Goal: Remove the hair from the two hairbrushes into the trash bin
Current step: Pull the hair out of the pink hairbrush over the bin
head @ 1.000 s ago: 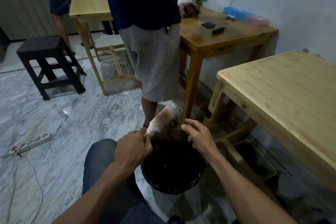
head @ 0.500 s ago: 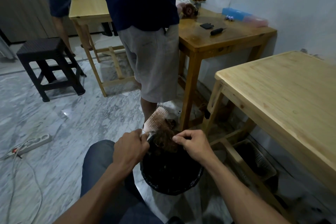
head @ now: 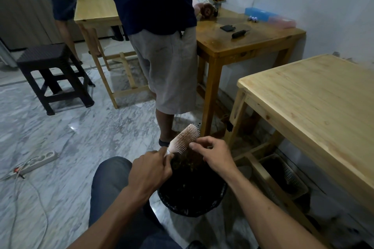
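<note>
One hairbrush [head: 184, 139] is in view, its handle gripped by the left hand [head: 150, 170]. At its 3 o'clock, the right hand [head: 212, 152] pinches at the bristles. Both hover over one black-lined trash bin [head: 192, 206]. Farther off stand three wooden tables [head: 315, 103] and, at 10 o'clock, one black stool [head: 50, 75].

Both hands [head: 149, 170] [head: 214, 152] curled, close together
</note>
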{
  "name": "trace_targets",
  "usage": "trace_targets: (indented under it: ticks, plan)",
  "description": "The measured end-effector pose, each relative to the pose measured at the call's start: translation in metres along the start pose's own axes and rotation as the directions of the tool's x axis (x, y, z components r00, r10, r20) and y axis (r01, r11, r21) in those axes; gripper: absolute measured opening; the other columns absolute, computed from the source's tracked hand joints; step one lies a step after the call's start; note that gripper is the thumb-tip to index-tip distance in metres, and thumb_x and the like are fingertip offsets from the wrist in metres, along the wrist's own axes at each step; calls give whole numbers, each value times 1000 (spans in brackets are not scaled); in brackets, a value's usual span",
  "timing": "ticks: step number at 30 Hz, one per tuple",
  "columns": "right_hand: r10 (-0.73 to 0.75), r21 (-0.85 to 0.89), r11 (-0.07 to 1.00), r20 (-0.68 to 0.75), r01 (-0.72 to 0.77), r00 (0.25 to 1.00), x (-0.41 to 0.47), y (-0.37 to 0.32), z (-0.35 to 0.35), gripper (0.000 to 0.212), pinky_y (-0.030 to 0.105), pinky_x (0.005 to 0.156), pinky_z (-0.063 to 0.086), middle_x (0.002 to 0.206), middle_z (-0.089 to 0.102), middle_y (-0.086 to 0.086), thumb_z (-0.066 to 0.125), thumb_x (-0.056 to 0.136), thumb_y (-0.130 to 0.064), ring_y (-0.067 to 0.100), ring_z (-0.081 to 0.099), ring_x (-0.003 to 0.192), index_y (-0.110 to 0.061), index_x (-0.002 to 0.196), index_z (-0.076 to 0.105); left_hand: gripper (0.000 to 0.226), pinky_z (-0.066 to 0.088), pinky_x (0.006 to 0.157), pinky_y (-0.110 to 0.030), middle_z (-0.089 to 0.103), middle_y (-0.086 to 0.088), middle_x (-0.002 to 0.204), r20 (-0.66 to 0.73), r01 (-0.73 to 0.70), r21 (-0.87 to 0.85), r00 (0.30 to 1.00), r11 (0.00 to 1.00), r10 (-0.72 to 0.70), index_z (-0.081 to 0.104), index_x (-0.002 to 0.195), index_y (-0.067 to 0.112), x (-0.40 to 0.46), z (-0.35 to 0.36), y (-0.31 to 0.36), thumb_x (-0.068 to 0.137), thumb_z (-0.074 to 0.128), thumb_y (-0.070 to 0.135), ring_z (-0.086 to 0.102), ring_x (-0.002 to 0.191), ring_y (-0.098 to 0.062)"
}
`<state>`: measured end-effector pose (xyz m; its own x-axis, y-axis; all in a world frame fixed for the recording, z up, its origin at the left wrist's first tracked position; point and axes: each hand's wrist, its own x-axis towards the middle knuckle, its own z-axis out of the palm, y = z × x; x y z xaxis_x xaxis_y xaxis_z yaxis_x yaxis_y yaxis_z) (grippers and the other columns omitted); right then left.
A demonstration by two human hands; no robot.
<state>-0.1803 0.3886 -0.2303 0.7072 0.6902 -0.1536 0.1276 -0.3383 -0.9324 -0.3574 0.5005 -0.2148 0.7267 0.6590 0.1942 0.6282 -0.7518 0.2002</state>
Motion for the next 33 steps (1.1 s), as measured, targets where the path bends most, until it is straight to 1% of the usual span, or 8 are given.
trace_targets:
  ticks: [3, 8, 14, 20, 24, 27, 31, 33]
  plan:
    - [34, -37, 999, -106, -38, 994, 5, 0, -2, 10, 28, 76, 55, 78, 75, -10, 75, 92, -33, 5, 66, 72, -25, 93, 81, 30, 39, 49, -31, 61, 0, 66, 24, -4, 3, 1000, 1000, 3, 58, 90, 23, -1, -2, -3, 97, 42, 48, 56, 56, -20]
    - [181, 47, 983, -347, -175, 920, 12, 0, -9, 13, 32, 95, 52, 93, 77, -4, 71, 95, -26, 16, 69, 95, -17, 96, 81, 30, 29, 46, -29, 58, 2, 63, 20, 44, -2, 999, 999, -44, 58, 85, 24, 3, -4, -8, 96, 46, 49, 54, 55, -18]
    - [382, 166, 924, -418, -344, 824, 16, 7, -11, 14, 43, 105, 51, 108, 72, 3, 67, 98, -23, 23, 63, 107, -16, 103, 78, 30, 28, 47, -30, 52, 2, 58, 4, 47, 12, 999, 999, -47, 57, 82, 23, 10, -9, -10, 95, 47, 48, 49, 52, -20]
    - [348, 32, 937, -177, -348, 921, 8, 6, -10, 39, 43, 98, 56, 111, 72, 3, 55, 88, -16, 23, 67, 106, -23, 123, 70, 30, 25, 45, -29, 49, 3, 59, 18, 35, 38, 999, 999, -36, 58, 85, 23, 5, -7, -12, 96, 46, 48, 46, 52, -19]
    - [164, 116, 980, 3, -163, 987, 1, -5, -10, 46, 25, 62, 48, 104, 67, 0, 60, 95, -23, 12, 64, 83, -31, 140, 55, 29, 24, 44, -28, 47, 4, 57, 18, 37, 23, 999, 999, -37, 60, 86, 23, 2, -6, -13, 96, 46, 47, 45, 50, -17]
    - [98, 71, 992, 117, -107, 988, 2, -2, 0, 41, 14, 53, 45, 98, 70, -6, 76, 89, -44, 4, 64, 71, -31, 126, 66, 29, 26, 45, -28, 51, 4, 59, 31, 24, -3, 999, 1000, -24, 59, 86, 24, 3, -7, -10, 96, 46, 48, 48, 51, -17]
    - [46, -57, 997, 40, -44, 998, 4, 8, 8, 19, 19, 59, 45, 56, 65, -11, 76, 91, -42, -1, 58, 53, -24, 92, 83, 31, 29, 46, -29, 52, 1, 56, 31, 25, -23, 999, 999, -24, 58, 81, 22, 7, -11, -11, 95, 47, 47, 50, 51, -18]
    - [44, -121, 992, 11, -42, 999, 6, 12, 8, 17, 22, 71, 47, 70, 72, -12, 76, 91, -39, 0, 65, 70, -24, 92, 84, 32, 30, 46, -29, 51, 1, 55, 44, 29, -25, 999, 999, -28, 58, 78, 22, 8, -14, -12, 95, 48, 46, 48, 50, -18]
